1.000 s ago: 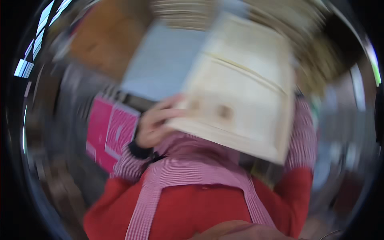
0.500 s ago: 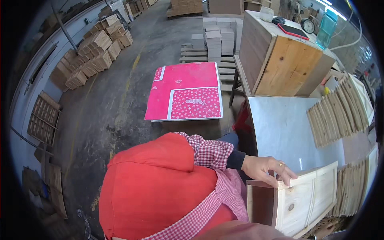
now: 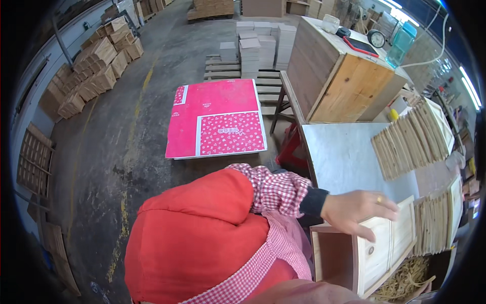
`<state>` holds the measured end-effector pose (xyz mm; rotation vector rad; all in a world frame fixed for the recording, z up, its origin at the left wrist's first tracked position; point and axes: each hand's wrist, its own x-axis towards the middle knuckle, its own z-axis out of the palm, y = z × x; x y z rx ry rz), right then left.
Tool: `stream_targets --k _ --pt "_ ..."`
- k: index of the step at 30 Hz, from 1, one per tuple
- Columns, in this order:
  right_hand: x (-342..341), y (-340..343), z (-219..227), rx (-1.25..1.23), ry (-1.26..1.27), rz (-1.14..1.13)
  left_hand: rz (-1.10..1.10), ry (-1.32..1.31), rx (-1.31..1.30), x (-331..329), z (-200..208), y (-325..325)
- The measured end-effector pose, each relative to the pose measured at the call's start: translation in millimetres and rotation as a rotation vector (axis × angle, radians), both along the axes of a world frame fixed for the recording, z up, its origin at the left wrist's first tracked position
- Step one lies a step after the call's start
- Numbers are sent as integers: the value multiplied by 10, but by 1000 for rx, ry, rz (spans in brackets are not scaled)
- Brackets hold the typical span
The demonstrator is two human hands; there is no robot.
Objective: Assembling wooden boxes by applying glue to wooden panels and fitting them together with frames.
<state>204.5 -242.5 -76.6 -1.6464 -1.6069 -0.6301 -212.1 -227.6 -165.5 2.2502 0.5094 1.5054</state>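
My left hand [image 3: 358, 210] hovers over the near end of a pale wooden box [image 3: 382, 251], its fingers spread and the thumb apart. Whether the thumb touches the box's panelled side cannot be made out. The box lies at the lower right, its hollow end showing a brown inside. A gold-coloured ring is on one finger, and the cuff is dark below a red-and-white checked sleeve. A skin-toned shape at the lower edge, right of the box, may be part of my right hand [image 3: 421, 290]; its fingers are not clear.
Stacked thin wooden panels [image 3: 412, 139] stand on the white-topped table [image 3: 349, 152], with another panel stack [image 3: 436, 218] nearer. Wood shavings [image 3: 407, 273] lie beside the box. A large wooden cabinet [image 3: 349, 81] bears a blue bottle [image 3: 402, 44]. Left of the table is a pink-topped stack [image 3: 223, 109].
My left hand has lifted its fingers off the box's top edge and moved right, spreading them. The whole view has shifted, showing more shavings beside the box.
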Motion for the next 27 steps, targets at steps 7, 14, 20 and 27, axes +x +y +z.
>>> stream_targets --k 7,14,20,27 --pt "-1450 -775 38 -469 -68 812 -11 -142 265 550 526 -420" --pt "-1846 -1034 -11 -287 -181 924 -474 -162 -137 491 295 -565" --pt "-1821 -1092 -262 -181 89 894 -477 54 -375 269 242 -540" --pt "-1919 -1408 -484 -346 530 1175 -718 -101 -937 48 339 -433"
